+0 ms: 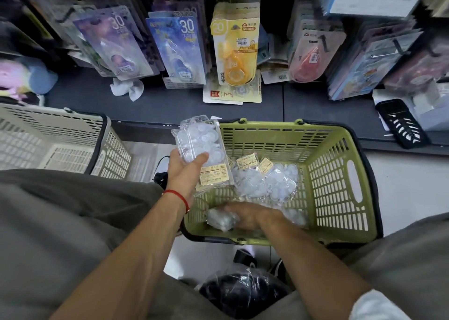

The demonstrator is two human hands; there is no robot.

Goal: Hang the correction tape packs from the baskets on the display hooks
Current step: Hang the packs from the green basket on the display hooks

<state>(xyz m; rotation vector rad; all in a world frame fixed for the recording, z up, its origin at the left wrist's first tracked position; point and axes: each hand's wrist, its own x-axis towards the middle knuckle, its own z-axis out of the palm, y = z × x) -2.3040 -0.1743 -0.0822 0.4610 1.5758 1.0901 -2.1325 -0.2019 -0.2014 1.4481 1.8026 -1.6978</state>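
My left hand holds a stack of clear correction tape packs with yellow labels, raised over the left rim of the green basket. My right hand is down inside the basket, blurred, its fingers closed on another clear pack. More clear packs lie in a heap on the basket floor. Above the dark shelf, display hooks carry hanging packs: purple, blue, yellow and pink.
A beige basket stands to the left. On the dark shelf lie a crumpled white tissue and a black phone. A black plastic-wrapped bundle sits on the floor between my knees.
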